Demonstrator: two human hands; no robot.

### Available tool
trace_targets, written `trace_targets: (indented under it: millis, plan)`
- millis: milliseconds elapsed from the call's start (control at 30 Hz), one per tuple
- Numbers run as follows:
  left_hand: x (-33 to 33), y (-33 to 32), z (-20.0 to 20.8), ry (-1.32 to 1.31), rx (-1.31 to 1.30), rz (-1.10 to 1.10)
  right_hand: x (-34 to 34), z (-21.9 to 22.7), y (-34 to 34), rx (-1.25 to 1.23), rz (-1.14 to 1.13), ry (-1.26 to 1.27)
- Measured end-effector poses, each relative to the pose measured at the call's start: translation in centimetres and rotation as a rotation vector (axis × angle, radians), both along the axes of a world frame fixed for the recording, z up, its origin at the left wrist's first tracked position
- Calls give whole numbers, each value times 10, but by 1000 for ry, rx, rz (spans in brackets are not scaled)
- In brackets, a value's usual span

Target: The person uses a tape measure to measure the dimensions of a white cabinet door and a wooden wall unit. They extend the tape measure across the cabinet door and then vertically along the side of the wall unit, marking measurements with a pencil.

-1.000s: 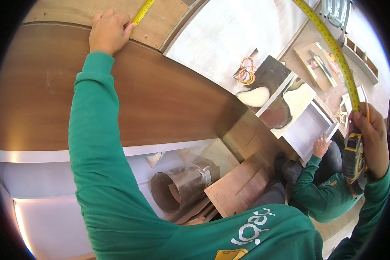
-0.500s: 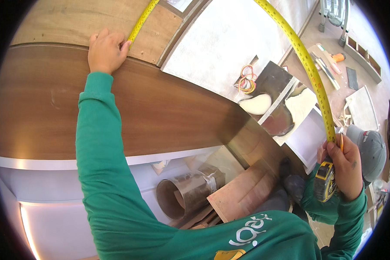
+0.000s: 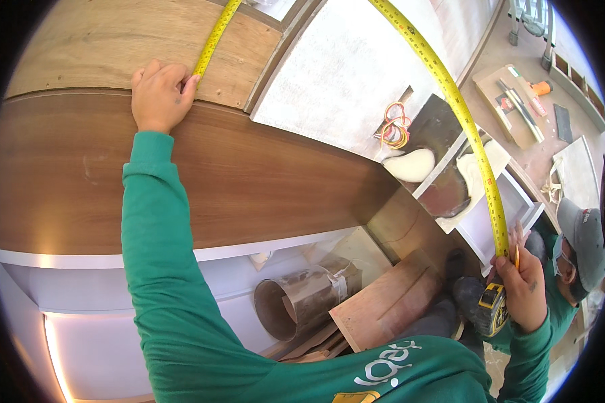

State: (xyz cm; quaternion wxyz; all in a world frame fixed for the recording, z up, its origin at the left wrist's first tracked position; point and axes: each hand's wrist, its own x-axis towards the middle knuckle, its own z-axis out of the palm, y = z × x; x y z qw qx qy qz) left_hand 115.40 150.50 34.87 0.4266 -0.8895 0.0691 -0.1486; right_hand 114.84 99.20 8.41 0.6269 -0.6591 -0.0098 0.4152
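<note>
A yellow tape measure's blade (image 3: pixel 467 121) arcs out past the top edge of view and comes back down at the left. My left hand (image 3: pixel 160 97) pinches the lower end of that stretch between thumb and fingers, resting on the plywood (image 3: pixel 101 40) by its seam with the brown wood panel (image 3: pixel 202 168). At the right, my right hand (image 3: pixel 528 289) is closed around the black and yellow tape case (image 3: pixel 491 310) where the blade comes out. A thin orange pencil (image 3: pixel 517 256) sticks up between its fingers.
Close beyond my right hand, a person in a grey cap (image 3: pixel 580 232) crouches by a white drawer (image 3: pixel 494 215). Coiled wires (image 3: pixel 395 127) poke from a white panel. A brown tube (image 3: pixel 296 302) and loose boards (image 3: pixel 386 302) lie below. Tools and a ladder (image 3: pixel 531 23) stand farther right.
My right hand sits a little lower in view with the tape case, and the blade's arc has shifted left. More of the crouching person and drawer shows. My left hand keeps its pinch.
</note>
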Motion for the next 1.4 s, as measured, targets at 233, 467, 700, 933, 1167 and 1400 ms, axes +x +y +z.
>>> trace_targets:
  millis: [233,467,700,933,1167,1400]
  plan:
    - [1,0,-1,-5,16,63,2,-11,4,-1,41,18]
    - [4,2,-4,-34,50,61,4,-26,13,43,57,34]
    - [5,0,-5,-61,77,52,4,-37,18,71,48,1]
    - [3,-3,-6,-39,153,48,8,-27,21,52,62,22]
    - [29,-11,-4,218,344,146,6,-29,22,115,28,54]
    - [50,-11,1,198,333,38,5,-29,29,195,24,25]
